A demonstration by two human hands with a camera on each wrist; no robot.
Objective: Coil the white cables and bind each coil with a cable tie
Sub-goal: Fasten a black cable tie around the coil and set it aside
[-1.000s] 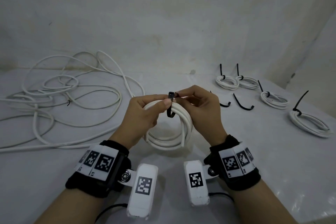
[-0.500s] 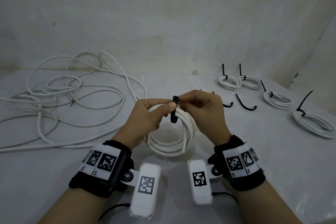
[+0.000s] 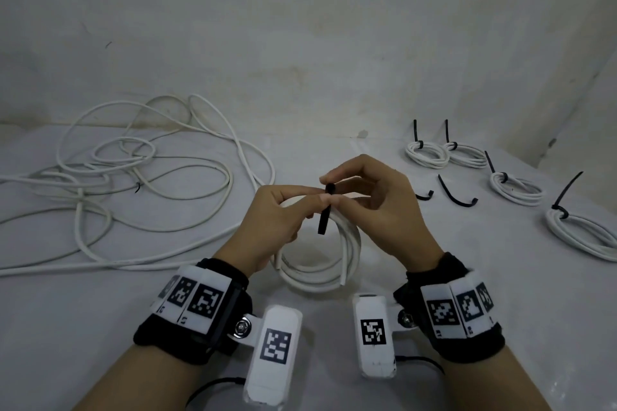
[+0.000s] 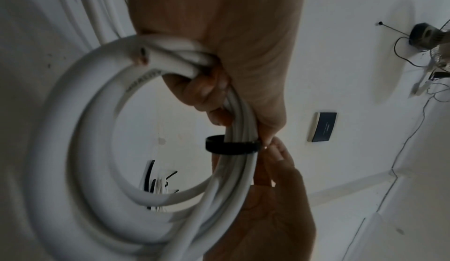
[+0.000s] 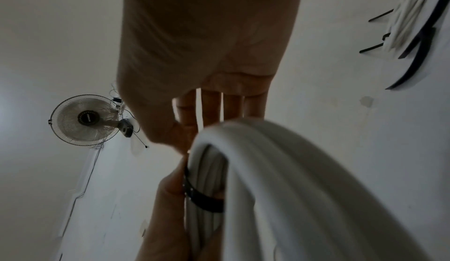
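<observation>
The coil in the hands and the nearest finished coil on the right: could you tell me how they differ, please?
The held coil is up off the table, gripped by the left hand; the finished coil lies flat.
The held coil's cable tie is pinched by the right hand; the finished coil's tie tail sticks up free.
Both are white cable with black ties.

stained off-white plaster wall (image 3: 300,27) fills upper frame; pale grey tabletop (image 3: 83,327) below; round wire-caged wall fan (image 5: 86,120) at left; dim, flat lighting
</observation>
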